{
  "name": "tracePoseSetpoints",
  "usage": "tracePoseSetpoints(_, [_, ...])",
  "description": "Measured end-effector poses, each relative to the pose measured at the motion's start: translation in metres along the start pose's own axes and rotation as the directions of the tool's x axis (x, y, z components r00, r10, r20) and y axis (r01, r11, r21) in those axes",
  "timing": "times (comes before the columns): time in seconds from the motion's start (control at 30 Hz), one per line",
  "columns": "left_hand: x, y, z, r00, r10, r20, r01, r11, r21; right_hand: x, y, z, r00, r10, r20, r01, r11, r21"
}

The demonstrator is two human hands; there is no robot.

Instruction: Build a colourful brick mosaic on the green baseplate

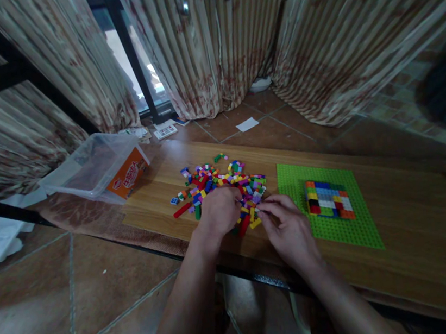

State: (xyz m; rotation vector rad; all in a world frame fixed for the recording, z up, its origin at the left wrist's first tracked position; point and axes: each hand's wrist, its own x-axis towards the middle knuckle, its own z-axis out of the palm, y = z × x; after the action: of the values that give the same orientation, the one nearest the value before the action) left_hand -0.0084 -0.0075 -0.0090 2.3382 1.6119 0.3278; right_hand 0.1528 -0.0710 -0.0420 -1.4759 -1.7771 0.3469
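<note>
A heap of small colourful building bricks (pixel 204 183) lies loose on the wooden table. My left hand (pixel 221 209) is over the heap's near side with its fingers curled inward; whatever they hold is hidden. At the right edge of the heap, my right hand (pixel 291 229) pinches a small brick between thumb and forefinger, its colour hard to make out. To the right of this hand lies a green baseplate (pixel 345 238). On it sits a low, blocky build of many-coloured bricks (pixel 328 199), roughly rectangular. Neither hand touches the plate.
A clear plastic box (pixel 91 168) with an orange label stands at the table's left end. The wooden tabletop (pixel 415 251) extends to the right past the baseplate. Papers (pixel 247 124) lie on the tiled floor behind, before striped curtains (pixel 215 42).
</note>
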Motion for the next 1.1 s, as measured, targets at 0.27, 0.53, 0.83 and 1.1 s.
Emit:
tracePoseSetpoints(0.27, [0.003, 0.001, 0.003, 1.000, -0.004, 0.019, 0.004, 1.000, 0.003, 0.000, 0.001, -0.004, 1.000, 0.002, -0.031, -0.002, 1.000, 0.001])
tracePoseSetpoints(0.53, [0.003, 0.007, -0.008, 0.996, -0.018, 0.085, 0.073, 0.699, -0.712, 0.002, -0.005, -0.012, 0.993, -0.015, -0.117, 0.031, 0.990, 0.138])
tracePoseSetpoints(0.83, [0.003, 0.030, 0.007, 0.947, 0.062, 0.315, 0.296, 0.209, -0.932, 0.001, -0.002, -0.023, 0.974, 0.006, -0.228, 0.037, 0.982, 0.183])
tracePoseSetpoints(1.1, [0.003, 0.044, 0.012, 0.939, 0.094, 0.332, 0.307, 0.215, -0.927, 0.001, 0.007, -0.037, 0.981, -0.009, -0.193, 0.025, 0.996, 0.082])
